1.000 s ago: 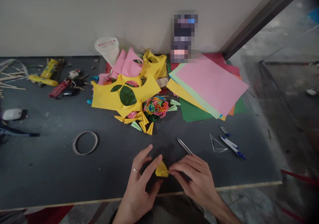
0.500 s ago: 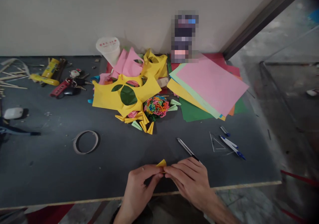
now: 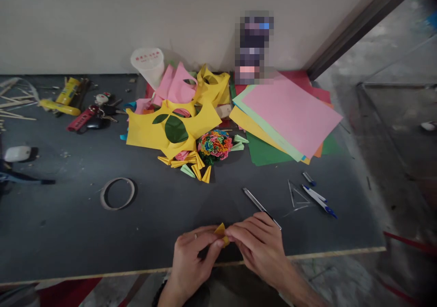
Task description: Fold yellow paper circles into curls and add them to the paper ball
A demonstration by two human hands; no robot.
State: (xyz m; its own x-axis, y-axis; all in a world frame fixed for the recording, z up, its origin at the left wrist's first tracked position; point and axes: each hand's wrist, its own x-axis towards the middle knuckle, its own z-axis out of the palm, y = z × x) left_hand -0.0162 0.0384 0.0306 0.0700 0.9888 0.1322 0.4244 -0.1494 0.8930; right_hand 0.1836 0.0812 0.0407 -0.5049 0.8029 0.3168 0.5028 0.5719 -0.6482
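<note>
Near the front edge of the dark table, a small folded piece of yellow paper (image 3: 221, 229) is pinched between both hands. My left hand (image 3: 195, 254) grips it from the left with thumb and fingers closed. From the right, my right hand (image 3: 259, 243) pinches its other side, fingertips nearly meeting the left ones. A utility knife (image 3: 261, 208) lies just beyond my right hand. Farther back rest folded yellow paper cones (image 3: 198, 170), a pale green cone (image 3: 187, 171) and a ball of multicoloured rolled paper flowers (image 3: 215, 145).
Cut yellow paper (image 3: 143, 132) and stacked coloured sheets (image 3: 290, 111) lie toward the wall, near a lidded cup (image 3: 150, 68). A tape roll (image 3: 104, 198) is left. A set square (image 3: 291, 193) and compass (image 3: 319, 200) lie right; keys (image 3: 107, 111) and glue (image 3: 68, 93) are far left.
The yellow paper has turned slightly between my fingers, and more of it shows below the fingertips. My right hand has shifted a little, uncovering more of the knife.
</note>
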